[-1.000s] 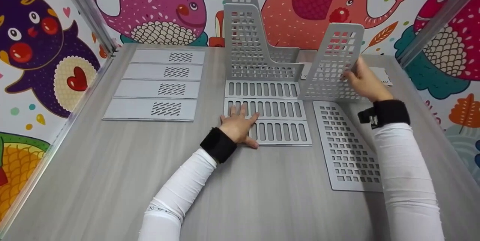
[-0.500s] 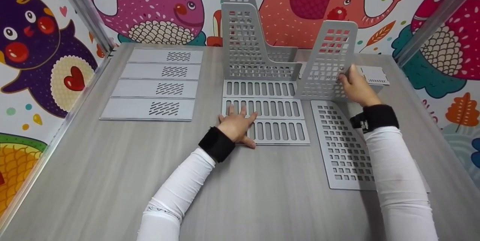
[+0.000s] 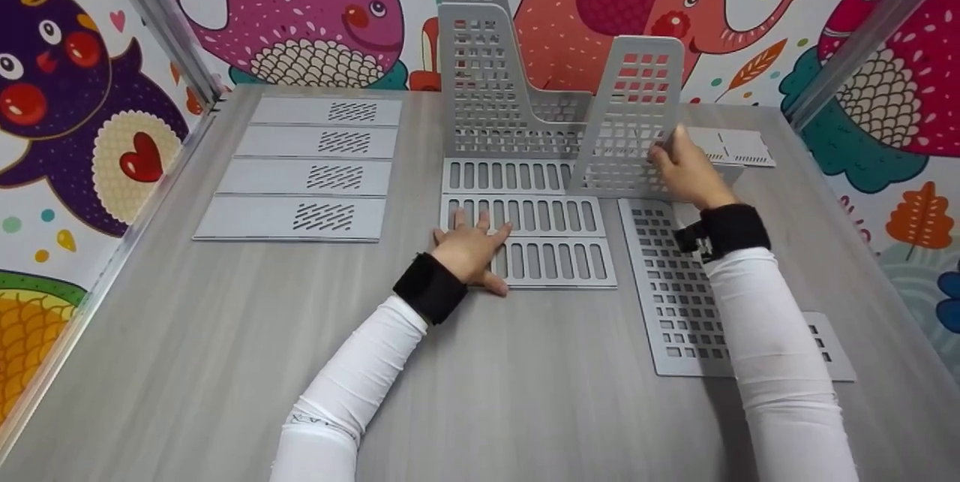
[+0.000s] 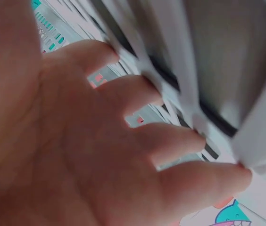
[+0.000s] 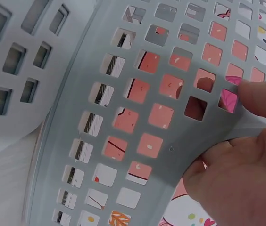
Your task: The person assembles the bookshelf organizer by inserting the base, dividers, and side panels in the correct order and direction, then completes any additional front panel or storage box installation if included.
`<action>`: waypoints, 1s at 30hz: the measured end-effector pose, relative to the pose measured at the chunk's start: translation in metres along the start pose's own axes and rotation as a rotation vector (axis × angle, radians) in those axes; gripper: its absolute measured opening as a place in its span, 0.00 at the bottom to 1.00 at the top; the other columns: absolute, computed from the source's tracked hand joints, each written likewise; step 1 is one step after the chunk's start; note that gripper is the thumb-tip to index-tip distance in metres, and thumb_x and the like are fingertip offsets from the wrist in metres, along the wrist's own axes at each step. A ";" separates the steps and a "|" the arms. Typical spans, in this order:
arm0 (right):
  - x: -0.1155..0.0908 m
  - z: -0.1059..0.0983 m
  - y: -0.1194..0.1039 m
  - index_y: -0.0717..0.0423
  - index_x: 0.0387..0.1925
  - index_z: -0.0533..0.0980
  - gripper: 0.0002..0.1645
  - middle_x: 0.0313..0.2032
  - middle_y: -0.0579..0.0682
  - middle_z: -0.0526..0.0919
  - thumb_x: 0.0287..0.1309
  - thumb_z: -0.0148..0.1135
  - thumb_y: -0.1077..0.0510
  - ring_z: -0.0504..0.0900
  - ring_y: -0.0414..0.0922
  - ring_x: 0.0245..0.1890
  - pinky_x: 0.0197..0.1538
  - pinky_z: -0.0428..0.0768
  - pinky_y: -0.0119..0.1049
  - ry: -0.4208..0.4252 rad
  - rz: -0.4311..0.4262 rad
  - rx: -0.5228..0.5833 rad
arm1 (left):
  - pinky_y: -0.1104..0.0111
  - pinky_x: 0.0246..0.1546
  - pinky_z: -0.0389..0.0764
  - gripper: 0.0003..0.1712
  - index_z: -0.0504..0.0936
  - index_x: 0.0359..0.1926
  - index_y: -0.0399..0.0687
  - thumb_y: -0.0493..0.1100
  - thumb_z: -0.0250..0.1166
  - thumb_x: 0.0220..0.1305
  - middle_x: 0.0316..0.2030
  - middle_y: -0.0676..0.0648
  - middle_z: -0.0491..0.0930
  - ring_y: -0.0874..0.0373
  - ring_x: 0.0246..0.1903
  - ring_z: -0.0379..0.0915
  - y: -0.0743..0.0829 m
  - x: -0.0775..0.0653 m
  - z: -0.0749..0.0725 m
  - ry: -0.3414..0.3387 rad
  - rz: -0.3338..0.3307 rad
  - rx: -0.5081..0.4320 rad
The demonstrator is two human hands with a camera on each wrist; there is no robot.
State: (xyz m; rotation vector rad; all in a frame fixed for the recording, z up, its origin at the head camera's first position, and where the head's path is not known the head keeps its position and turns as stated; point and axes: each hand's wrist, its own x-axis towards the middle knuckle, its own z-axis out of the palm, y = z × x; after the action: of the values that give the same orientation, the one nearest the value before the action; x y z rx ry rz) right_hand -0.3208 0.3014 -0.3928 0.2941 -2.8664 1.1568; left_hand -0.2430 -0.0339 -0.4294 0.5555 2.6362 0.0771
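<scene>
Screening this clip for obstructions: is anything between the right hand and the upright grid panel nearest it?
Nothing visible. The right hand grips the upright grid panel directly at its edge, thumb on one face and fingers behind.

The left hand lies palm down, fingers spread; the right hand, held higher, pinches between thumb and curled fingers.

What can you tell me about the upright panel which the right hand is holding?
The upright panel is flat, grey and stiff-looking, perhaps plastic, with rows of roughly square holes and rounded top corners. It is held upright and, in the head view, overlaps the right end of two other standing panels. The right hand pinches its curved right edge. Whether its bottom touches the slotted panels cannot be told.
</scene>
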 end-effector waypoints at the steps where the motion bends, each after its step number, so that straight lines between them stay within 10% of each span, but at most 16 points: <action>1: 0.000 0.000 0.000 0.69 0.57 0.56 0.18 0.54 0.74 0.74 0.77 0.41 0.58 0.74 0.63 0.55 0.59 0.69 0.58 -0.005 0.001 0.013 | 0.27 0.65 0.58 0.66 0.45 0.81 0.64 0.70 0.72 0.48 0.80 0.37 0.38 0.26 0.76 0.32 0.000 0.000 0.000 -0.003 -0.001 0.000; 10: 0.007 0.033 -0.022 0.66 0.54 0.63 0.15 0.45 0.63 0.78 0.76 0.45 0.58 0.78 0.45 0.40 0.42 0.80 0.33 -0.063 -0.015 0.095 | 0.28 0.64 0.60 0.66 0.46 0.80 0.64 0.71 0.72 0.47 0.80 0.38 0.39 0.26 0.76 0.34 0.001 0.001 0.002 0.012 0.006 0.012; 18: 0.014 0.058 -0.050 0.67 0.59 0.62 0.18 0.46 0.65 0.80 0.76 0.45 0.60 0.76 0.53 0.42 0.45 0.73 0.41 -0.057 -0.068 0.020 | 0.27 0.65 0.58 0.67 0.46 0.80 0.64 0.71 0.73 0.47 0.80 0.37 0.39 0.25 0.76 0.31 0.002 0.002 0.002 -0.001 -0.007 0.004; 25: 0.006 0.046 -0.038 0.67 0.67 0.59 0.29 0.59 0.68 0.76 0.72 0.54 0.58 0.76 0.61 0.60 0.67 0.69 0.58 -0.153 -0.101 -0.067 | 0.29 0.63 0.63 0.67 0.46 0.80 0.65 0.73 0.72 0.46 0.80 0.37 0.41 0.25 0.76 0.35 0.004 0.002 0.003 0.007 -0.004 0.050; 30: -0.006 0.024 -0.014 0.68 0.70 0.57 0.45 0.69 0.78 0.54 0.65 0.63 0.45 0.51 0.74 0.72 0.71 0.47 0.73 -0.068 0.097 -0.331 | 0.29 0.62 0.65 0.67 0.47 0.80 0.66 0.73 0.72 0.45 0.80 0.38 0.42 0.25 0.76 0.37 0.004 0.002 0.004 0.032 -0.012 0.058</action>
State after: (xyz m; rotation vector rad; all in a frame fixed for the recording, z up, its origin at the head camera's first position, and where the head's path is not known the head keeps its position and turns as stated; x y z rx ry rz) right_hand -0.3115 0.2757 -0.4014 0.1848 -3.0951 0.6750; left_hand -0.2413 -0.0300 -0.4328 0.5626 2.6796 0.0065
